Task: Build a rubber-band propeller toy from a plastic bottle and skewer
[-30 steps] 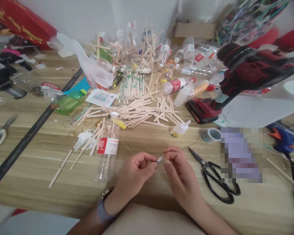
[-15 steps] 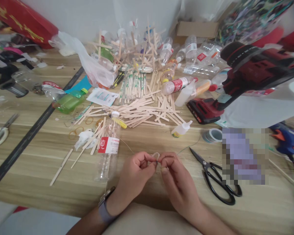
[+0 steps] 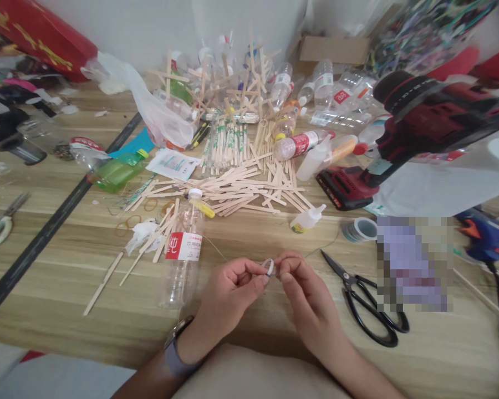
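My left hand point(image 3: 237, 288) pinches a small pale ring point(image 3: 270, 266) between thumb and forefinger, at the table's front edge. Just right of it, my right hand point(image 3: 303, 288) is closed in a pinch; what its fingertips hold is too small to make out. A thin string point(image 3: 214, 247) runs from near the left hand toward a clear bottle point(image 3: 183, 271) with a red and white label. Another stretch of thin line point(image 3: 322, 249) leads from near the right hand toward a roll of tape or line point(image 3: 361, 229).
Black scissors point(image 3: 368, 302) lie right of my hands, below a glue bottle point(image 3: 307, 219). A red drill point(image 3: 419, 127) stands at the right. Wooden sticks point(image 3: 237, 191) and plastic bottles point(image 3: 324, 83) fill the back. White-handled scissors point(image 3: 2, 227) rest far left.
My right fingertips have drawn slightly apart from the left ones and moved up. The pale ring now shows more clearly at my left fingertips.
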Demonstrator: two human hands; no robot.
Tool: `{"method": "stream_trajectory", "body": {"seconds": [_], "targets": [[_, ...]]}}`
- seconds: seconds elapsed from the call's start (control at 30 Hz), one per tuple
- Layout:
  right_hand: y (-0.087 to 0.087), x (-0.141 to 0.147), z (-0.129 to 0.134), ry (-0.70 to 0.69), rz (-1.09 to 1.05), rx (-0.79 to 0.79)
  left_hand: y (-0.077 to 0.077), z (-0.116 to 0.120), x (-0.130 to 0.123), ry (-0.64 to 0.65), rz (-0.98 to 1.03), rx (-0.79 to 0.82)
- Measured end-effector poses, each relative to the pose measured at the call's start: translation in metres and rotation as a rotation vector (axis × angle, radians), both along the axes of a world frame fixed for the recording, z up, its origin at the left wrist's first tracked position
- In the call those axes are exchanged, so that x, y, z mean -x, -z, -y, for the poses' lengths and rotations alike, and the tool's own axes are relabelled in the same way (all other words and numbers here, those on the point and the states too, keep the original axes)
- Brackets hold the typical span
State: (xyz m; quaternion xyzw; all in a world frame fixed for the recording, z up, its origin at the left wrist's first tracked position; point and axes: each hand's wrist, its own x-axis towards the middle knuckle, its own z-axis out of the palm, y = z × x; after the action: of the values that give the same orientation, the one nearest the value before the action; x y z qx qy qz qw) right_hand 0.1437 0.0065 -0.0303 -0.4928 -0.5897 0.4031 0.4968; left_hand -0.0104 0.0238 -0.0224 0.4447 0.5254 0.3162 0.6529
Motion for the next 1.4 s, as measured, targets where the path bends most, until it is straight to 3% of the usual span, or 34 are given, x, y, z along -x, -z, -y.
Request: {"method": "stream_trajectory", "body": {"seconds": [0.3,0.8,1.4], "targets": [[-0.0037,0.0004,0.003,-0.015,0.142,-0.114,0.0027,-0.0009,-0.0012,-0.045,-0.048,-0.001],[-0.0034,0.0021,0.0024,-0.078,0.117,-0.079,-0.0009,-0.0014,-0.0022,-0.064,-0.089,-0.03],[0.0021,0.0085,0.0059,-0.148,0.079,-0.03,-0.0014,0.0018,-0.0066,-0.065,-0.32,-0.18]]}}
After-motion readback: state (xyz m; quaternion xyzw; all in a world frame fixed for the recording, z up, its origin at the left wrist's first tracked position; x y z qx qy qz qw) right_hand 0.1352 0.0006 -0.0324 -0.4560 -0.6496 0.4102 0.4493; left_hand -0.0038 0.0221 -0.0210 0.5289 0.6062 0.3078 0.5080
